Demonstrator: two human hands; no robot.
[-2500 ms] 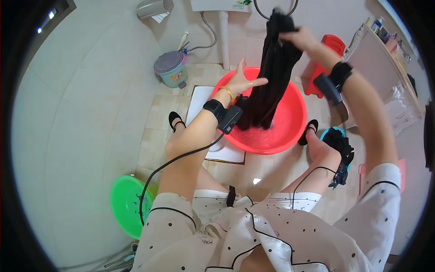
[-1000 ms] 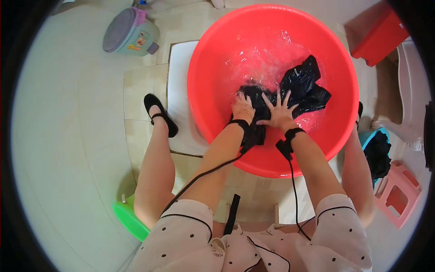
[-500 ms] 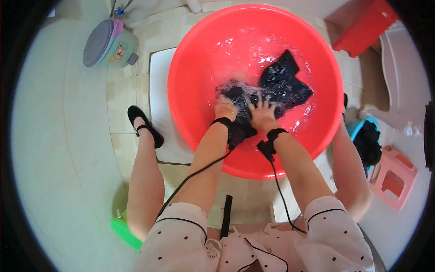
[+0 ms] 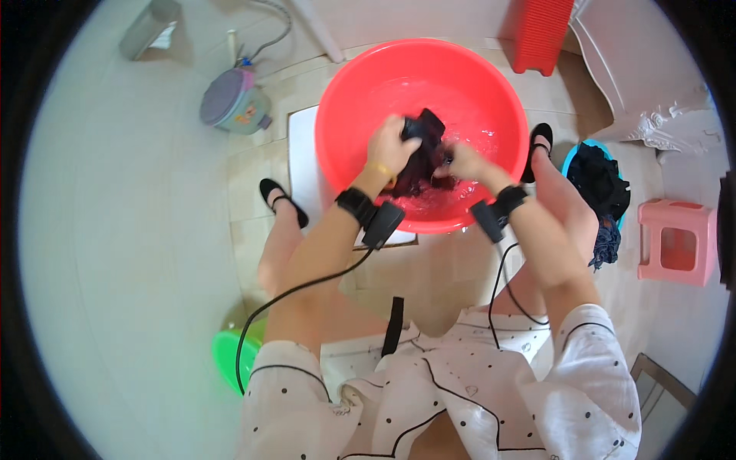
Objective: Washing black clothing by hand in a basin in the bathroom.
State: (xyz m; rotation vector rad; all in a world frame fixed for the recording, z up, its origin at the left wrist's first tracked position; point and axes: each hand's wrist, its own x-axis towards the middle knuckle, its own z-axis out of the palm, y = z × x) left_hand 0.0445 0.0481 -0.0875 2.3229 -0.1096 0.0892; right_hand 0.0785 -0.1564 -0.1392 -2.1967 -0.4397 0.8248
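A dark wet garment [image 4: 422, 162] is bunched between my two hands above the water in a large red basin [image 4: 343, 92]. My left hand [image 4: 392, 146] is closed around its upper left part, the fist turned inward. On the other side my right hand [image 4: 464, 162], slightly blurred, grips the garment's right edge with curled fingers. The lower end of the cloth hangs to the water near the basin's front side. What kind of garment it is cannot be made out, because it is crumpled. Both wrists wear black straps with small boxes and cables.
The basin stands partly over a white floor panel [image 4: 303, 165]. To the right are a blue tub [image 4: 571, 159] heaped with dark clothes and a pink stool [image 4: 678, 238]. A lidded bucket [image 4: 236, 103] stands back left, a green basin [image 4: 228, 356] front left, a red rack [image 4: 543, 34] at the back.
The garment was spread in the water under my open hands; now it is gathered up and gripped by both. My view has shifted, bringing more of the tub and stool in.
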